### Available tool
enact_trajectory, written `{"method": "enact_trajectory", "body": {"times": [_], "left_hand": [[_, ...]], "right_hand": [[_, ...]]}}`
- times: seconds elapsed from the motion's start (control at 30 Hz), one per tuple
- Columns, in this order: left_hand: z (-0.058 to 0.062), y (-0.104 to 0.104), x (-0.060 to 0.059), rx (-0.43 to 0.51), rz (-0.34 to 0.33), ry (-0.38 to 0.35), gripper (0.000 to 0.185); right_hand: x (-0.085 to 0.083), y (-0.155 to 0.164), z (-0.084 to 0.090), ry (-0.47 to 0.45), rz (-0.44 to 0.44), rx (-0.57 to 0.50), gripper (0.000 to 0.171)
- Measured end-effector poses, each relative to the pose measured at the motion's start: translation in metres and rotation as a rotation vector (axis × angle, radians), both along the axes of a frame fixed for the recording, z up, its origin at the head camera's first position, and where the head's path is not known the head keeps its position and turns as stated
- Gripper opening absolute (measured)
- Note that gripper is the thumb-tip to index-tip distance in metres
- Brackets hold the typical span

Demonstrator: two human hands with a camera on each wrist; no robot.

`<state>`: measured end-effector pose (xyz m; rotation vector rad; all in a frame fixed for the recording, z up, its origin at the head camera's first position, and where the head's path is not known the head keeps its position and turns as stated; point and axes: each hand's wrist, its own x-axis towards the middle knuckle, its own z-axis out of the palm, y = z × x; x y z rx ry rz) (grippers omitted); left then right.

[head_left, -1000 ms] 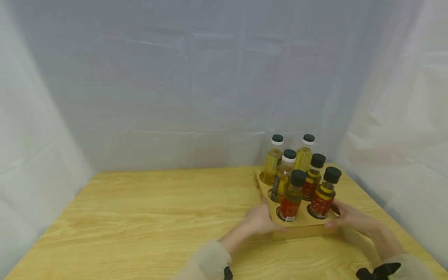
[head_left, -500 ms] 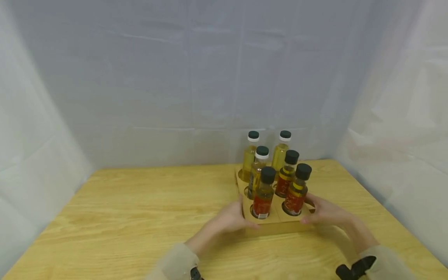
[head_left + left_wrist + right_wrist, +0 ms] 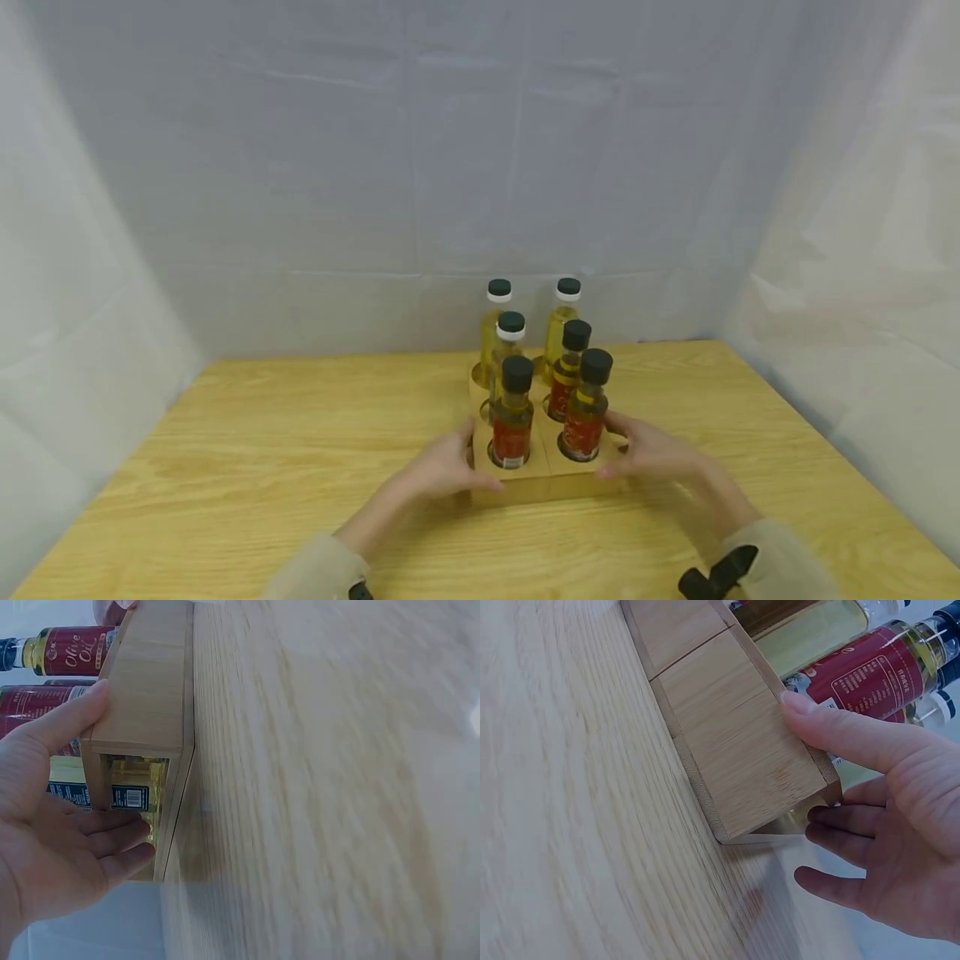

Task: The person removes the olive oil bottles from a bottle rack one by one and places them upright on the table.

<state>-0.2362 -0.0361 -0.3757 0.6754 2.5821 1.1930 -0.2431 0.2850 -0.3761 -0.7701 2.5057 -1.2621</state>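
A light wooden bottle rack [image 3: 551, 488] stands on the table with round holes in its top. Dark-capped olive oil bottles with red labels, one of them this bottle [image 3: 512, 432], stand upright towards its front. Behind them rise clearer bottles with white-ringed dark caps, such as this pale oil bottle [image 3: 564, 327]. My left hand [image 3: 444, 463] grips the rack's front left corner; in the left wrist view the thumb lies over the front top edge, fingers at the open side. At the front right corner my right hand [image 3: 900, 817] grips likewise, its thumb on the top edge.
The wood-grain table [image 3: 285, 450] reaches out on both sides of the rack. A pale sheet [image 3: 337, 208] hangs behind the table, and more sheeting covers both sides. Black straps, one with a small camera [image 3: 716, 575], circle the wrists over beige sleeves.
Both hands have moved the rack and its bottles leftwards across the table, from the right side to near the middle. The grip at the two front corners looks the same.
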Motion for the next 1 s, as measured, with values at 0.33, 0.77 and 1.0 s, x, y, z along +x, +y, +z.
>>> {"method": "enact_trajectory", "body": {"times": [0.33, 0.77, 1.0], "left_hand": [[0.002, -0.025, 0.002, 0.001, 0.011, 0.006, 0.111], [0.004, -0.026, 0.002, -0.034, -0.008, -0.044, 0.114], [0.015, -0.035, -0.002, -0.073, 0.038, -0.008, 0.103]], "right_hand": [[0.005, -0.027, 0.002, -0.02, -0.028, 0.002, 0.097], [0.012, -0.02, -0.001, -0.126, -0.042, -0.068, 0.1], [-0.001, -0.009, -0.016, -0.121, 0.046, -0.137, 0.096]]}}
